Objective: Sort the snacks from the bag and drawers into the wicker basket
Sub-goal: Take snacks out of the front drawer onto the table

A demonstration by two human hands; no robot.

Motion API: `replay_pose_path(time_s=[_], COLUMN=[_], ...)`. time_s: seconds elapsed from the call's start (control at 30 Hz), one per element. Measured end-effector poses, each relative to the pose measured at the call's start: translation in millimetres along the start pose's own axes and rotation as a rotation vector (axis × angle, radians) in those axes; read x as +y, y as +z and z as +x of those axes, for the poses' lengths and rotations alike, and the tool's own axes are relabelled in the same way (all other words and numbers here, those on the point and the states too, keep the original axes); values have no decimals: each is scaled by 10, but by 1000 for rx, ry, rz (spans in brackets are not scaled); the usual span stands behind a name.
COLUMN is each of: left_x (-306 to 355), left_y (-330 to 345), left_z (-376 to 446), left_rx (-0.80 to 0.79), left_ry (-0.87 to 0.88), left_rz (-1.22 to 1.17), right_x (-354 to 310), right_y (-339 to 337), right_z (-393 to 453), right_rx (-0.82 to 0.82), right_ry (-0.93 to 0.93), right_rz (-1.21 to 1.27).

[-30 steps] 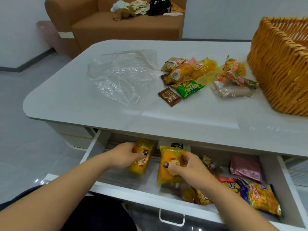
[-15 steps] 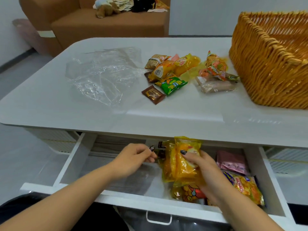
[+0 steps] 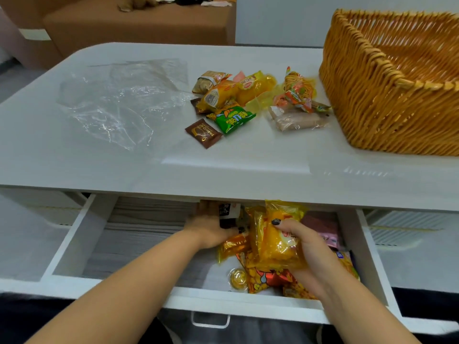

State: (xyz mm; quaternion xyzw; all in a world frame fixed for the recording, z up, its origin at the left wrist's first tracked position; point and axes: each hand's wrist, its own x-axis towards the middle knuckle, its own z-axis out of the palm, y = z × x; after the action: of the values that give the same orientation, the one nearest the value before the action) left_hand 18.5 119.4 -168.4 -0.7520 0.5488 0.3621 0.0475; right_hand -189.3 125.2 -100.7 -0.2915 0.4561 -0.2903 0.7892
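With right hand [image 3: 301, 247] gripping yellow packets [image 3: 275, 234], left hand [image 3: 211, 227] grasping dark packet [image 3: 227, 216] in drawer [image 3: 74, 244]: carry far-right to wicker basket [image 3: 387, 95], nearer the right hand.

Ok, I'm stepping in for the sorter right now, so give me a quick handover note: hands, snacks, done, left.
Right hand: grips yellow snack packets above the open drawer.
Left hand: reaching to the drawer's back, at a dark packet; grip unclear.
Drawer also holds an orange bag, a pink packet and a small jelly cup.
Tabletop pile of snacks lies beside the wicker basket, by the emptied clear bag.
Done: bag emptied. No snacks visible in the basket.
Left: move everything into it.
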Motion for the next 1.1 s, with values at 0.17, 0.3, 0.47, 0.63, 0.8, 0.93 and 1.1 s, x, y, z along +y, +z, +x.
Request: replay_pose_path(time_s=[0.17, 0.3, 0.47, 0.63, 0.8, 0.93, 1.1], left_x=[-43, -139, -235, -144, -129, -163, -114], left_y=[3, -53, -69, -78, -64, -45, -76], left_z=[-45, -86, -85, -80, -39, -2, -49], left_rx=[234, 221, 244, 282, 224, 181, 133], left_ry=[21, 49, 122, 174, 60, -58, -111], left_rz=[257, 367, 263, 399, 281, -48, -73], right_x=[0, 34, -185, -895, -921, -864, -854], right_y=[21, 42, 220, 507, 408, 309, 294], right_z=[27, -57, -231, 135, 754, 918, 972], right_rx=[-1, -92, -212, 107, 265, 231, 242], right_ry=[50, 83, -157, -636, -709, -681, -698], right_rz=[-91, -269, -421, -362, -662, -628, -661])
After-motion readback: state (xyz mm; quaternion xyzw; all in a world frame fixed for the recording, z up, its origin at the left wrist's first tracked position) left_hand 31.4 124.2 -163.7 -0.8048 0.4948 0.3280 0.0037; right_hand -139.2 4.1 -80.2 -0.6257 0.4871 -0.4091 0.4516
